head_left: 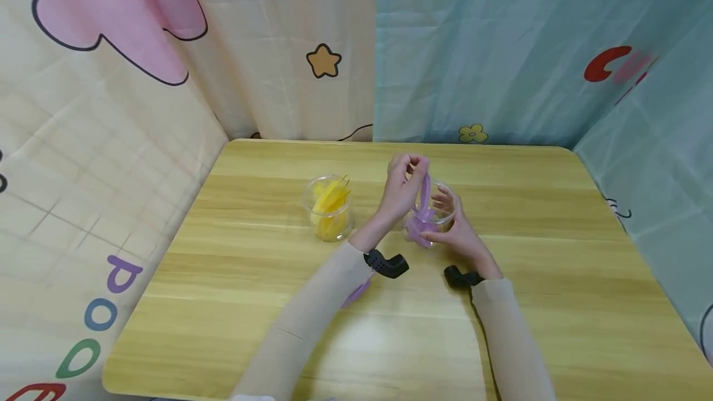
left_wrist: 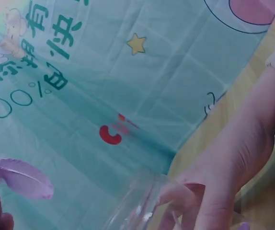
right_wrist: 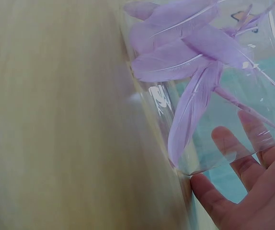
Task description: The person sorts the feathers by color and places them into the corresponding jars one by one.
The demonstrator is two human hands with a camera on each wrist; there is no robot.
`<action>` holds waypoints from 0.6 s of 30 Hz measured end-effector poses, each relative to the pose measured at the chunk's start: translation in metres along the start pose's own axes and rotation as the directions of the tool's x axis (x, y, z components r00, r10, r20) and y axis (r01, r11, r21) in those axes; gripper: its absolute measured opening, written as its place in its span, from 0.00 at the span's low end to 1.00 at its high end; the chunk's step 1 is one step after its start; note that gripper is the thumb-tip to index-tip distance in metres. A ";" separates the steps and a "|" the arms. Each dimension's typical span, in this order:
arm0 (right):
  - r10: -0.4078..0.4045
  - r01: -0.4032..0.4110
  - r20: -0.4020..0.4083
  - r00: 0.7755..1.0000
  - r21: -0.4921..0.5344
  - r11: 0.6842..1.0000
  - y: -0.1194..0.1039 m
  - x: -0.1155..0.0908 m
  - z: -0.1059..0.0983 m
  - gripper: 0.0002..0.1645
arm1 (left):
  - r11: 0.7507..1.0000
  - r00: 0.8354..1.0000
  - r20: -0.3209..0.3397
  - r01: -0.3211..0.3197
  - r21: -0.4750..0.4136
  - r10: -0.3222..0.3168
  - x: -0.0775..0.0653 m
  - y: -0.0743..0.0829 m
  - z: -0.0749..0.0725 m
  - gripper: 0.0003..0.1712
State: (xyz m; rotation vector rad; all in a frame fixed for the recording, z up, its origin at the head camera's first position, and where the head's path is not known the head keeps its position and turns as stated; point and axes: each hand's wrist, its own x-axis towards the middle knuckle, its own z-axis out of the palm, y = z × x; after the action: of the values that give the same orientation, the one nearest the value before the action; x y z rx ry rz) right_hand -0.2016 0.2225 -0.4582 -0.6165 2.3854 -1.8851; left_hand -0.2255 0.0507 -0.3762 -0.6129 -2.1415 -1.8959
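My left hand (head_left: 403, 187) pinches a purple feather (head_left: 426, 194) by its tip, and the feather hangs down over the mouth of a clear plastic jar (head_left: 447, 220). In the left wrist view that feather (left_wrist: 27, 178) points away from the fingertips. My right hand (head_left: 459, 228) holds the jar from its right side, thumb in front and fingers behind. Several purple feathers (right_wrist: 185, 62) lie at different angles inside the jar in the right wrist view. Another purple feather (head_left: 357, 293) lies on the table, partly hidden by my left forearm.
To the left stands a second clear jar (head_left: 306, 198) with several yellow feathers (head_left: 332, 198) in it, some reaching its rim. Both jars are on a wooden table (head_left: 250, 203). Printed curtains (head_left: 289, 17) hang behind the table and at its sides.
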 end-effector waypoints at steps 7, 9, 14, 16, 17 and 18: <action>-0.010 0.010 0.003 1.000 -0.001 1.000 0.004 0.001 0.001 0.61 | 0.990 0.991 -0.124 0.059 0.129 -0.043 0.002 -0.024 0.016 0.13; -0.007 0.007 0.008 1.000 -0.009 1.000 0.004 0.001 0.002 0.61 | 0.989 0.990 -0.117 0.094 0.116 -0.080 -0.003 -0.031 0.013 0.14; 0.002 -0.002 0.010 1.000 -0.027 1.000 0.001 0.002 0.002 0.59 | 0.994 0.996 -0.061 0.070 0.088 -0.064 -0.014 -0.038 -0.003 0.14; -0.001 0.001 0.009 1.000 -0.027 1.000 0.000 0.002 0.001 0.59 | 0.993 0.998 -0.042 0.042 0.107 -0.037 -0.019 -0.038 -0.012 0.14; -0.004 0.004 0.008 1.000 -0.027 1.000 -0.001 0.002 0.000 0.59 | 0.992 0.999 -0.028 0.032 0.121 -0.028 -0.022 -0.038 -0.017 0.13; -0.006 0.007 0.008 1.000 -0.029 1.000 -0.001 0.003 0.000 0.59 | 0.990 1.000 -0.014 0.023 0.140 -0.021 -0.026 -0.038 -0.022 0.13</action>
State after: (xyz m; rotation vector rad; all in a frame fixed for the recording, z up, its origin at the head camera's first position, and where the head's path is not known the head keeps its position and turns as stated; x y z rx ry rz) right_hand -0.2037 0.2215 -0.4570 -0.6333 2.4131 -1.8501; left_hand -0.2222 0.0213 -0.4181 -0.5495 -2.2583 -1.7356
